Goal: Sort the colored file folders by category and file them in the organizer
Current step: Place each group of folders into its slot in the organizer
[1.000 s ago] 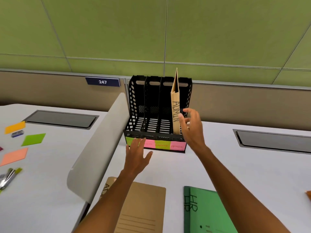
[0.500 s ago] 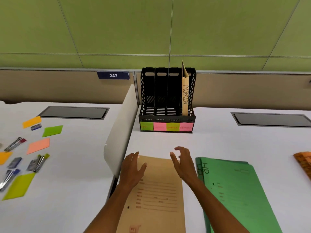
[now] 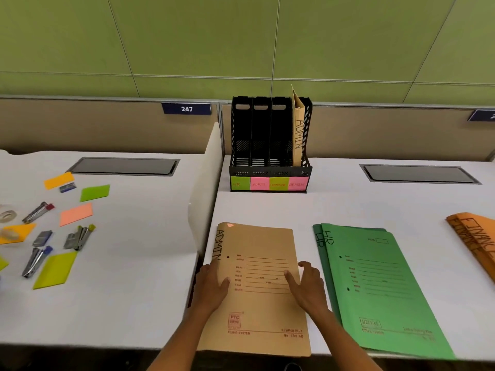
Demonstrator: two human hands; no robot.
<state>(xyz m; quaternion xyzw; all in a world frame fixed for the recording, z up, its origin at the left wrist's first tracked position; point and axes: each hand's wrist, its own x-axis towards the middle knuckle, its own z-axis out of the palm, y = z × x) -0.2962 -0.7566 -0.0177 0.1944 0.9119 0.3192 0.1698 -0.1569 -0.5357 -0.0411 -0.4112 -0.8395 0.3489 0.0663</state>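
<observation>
Nearest the desk edge, the left hand [image 3: 214,283] rests its loosely spread fingers on the spine side of the tan ADMIN folder [image 3: 261,285], while the right hand [image 3: 308,283] sits at the opposite long edge with fingers relaxed and slightly curved, neither yet gripping. To lift it well, I would slide the thumbs under both long edges, raise the folder level so the thin card does not bow, then turn it spine-up before carrying it away. The folder is matte card, flat and rectangular, printed with red form lines. Just beside it on the right lie the green HR folders [image 3: 380,287], overlapped and smoother looking; farther right the orange FINANCE folders [image 3: 476,239] run off frame. At the back stands the black organizer [image 3: 269,145], perforated rigid plastic with four slots and coloured labels; another ADMIN folder [image 3: 299,129] stands upright in its rightmost slot, where this one likely belongs.
</observation>
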